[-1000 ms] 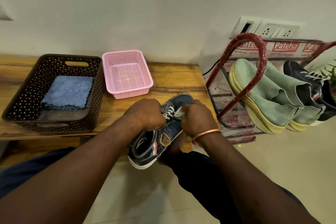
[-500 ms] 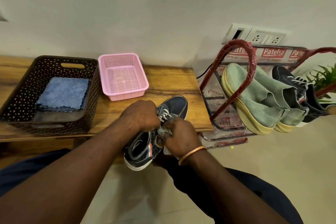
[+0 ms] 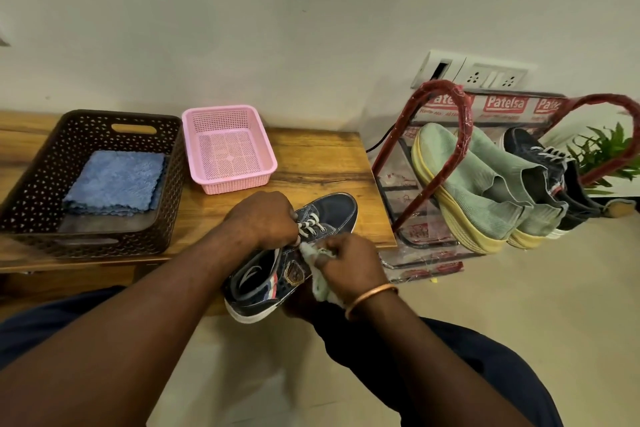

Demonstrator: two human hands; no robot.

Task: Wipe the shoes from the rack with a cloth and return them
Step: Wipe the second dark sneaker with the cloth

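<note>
1. Reaching in from the bottom edge, both forearms pass over dark trousers (image 3: 450, 364); pale floor shows between the legs.
2. Right hand (image 3: 349, 263): fingers curled, pinching a bunched pale cloth (image 3: 321, 284) and pressing it to the shoe's side just below the laces. A copper bangle (image 3: 370, 300) sits on this wrist.
3. Left hand (image 3: 266, 218): clenched round the shoe at its lace area, knuckles up, steadying it.
4. Shoe (image 3: 337, 213): dark blue sneaker with white laces, white sole and a badge on its side. It is tilted, opening toward the camera. The heel hangs out past the bench's front edge and the toe points away over the bench top. Cannot tell whether the toe touches the wood.
5. Bench (image 3: 311, 163): a low wooden top against the wall.
6. Brown basket (image 3: 86, 236) at the bench's left end, with a folded blue cloth (image 3: 116, 180) lying flat inside.
7. Pink basket (image 3: 239, 185) just right of the brown one, nearer the wall than the hands.
8. Rack (image 3: 465, 121): red-wrapped frame on the floor right of the bench. It holds a pair of green shoes (image 3: 485, 194) with yellow soles, toes up. A dark shoe (image 3: 540, 156) stands beside them.
9. Plant (image 3: 606, 152) at the far right, behind the rack.
10. Socket panel (image 3: 485, 74) on the wall above the rack.
</note>
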